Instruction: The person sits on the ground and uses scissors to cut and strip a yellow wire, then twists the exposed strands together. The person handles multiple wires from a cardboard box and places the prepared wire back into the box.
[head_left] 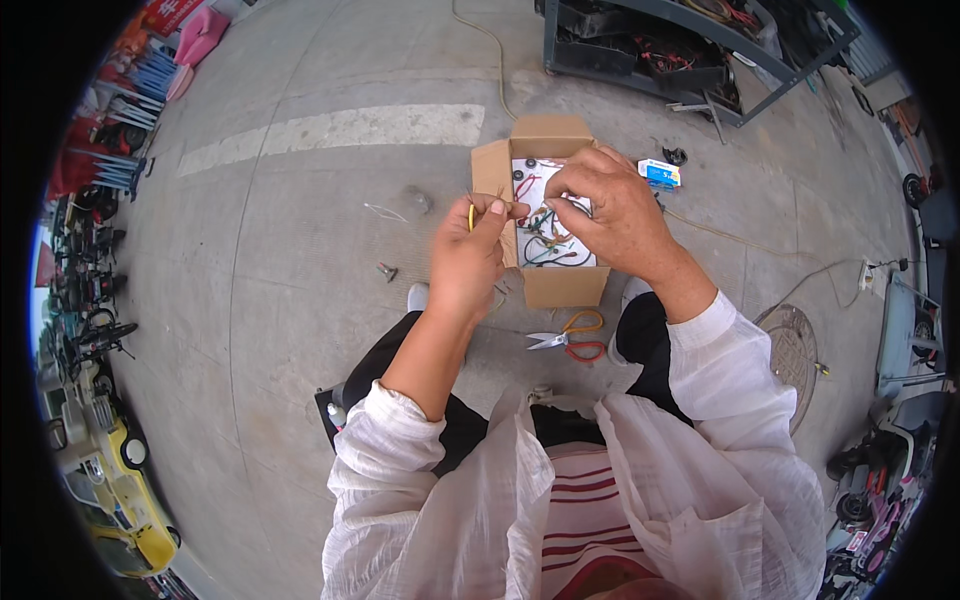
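My left hand (473,252) is closed in a pinch at the box's left side, and a short yellow wire (471,217) stands out between its fingers. My right hand (618,215) is raised over the box's right half, thumb and fingertips pressed together. Whatever those fingertips hold is too small to make out. Beneath both hands an open cardboard box (563,289) sits on the floor with its flaps spread. Thin wires (545,245) in green, red, brown and black lie tangled on its white bottom, with small black round parts (518,175) near the far left corner.
Scissors (569,340) with orange and red handles lie between my feet. A small blue-and-white box (659,174) stands right of the carton. Farther off is a metal shelf rack (640,85) with parts. A yellow toy car (120,480) is at left; a round floor cover (790,355) at right.
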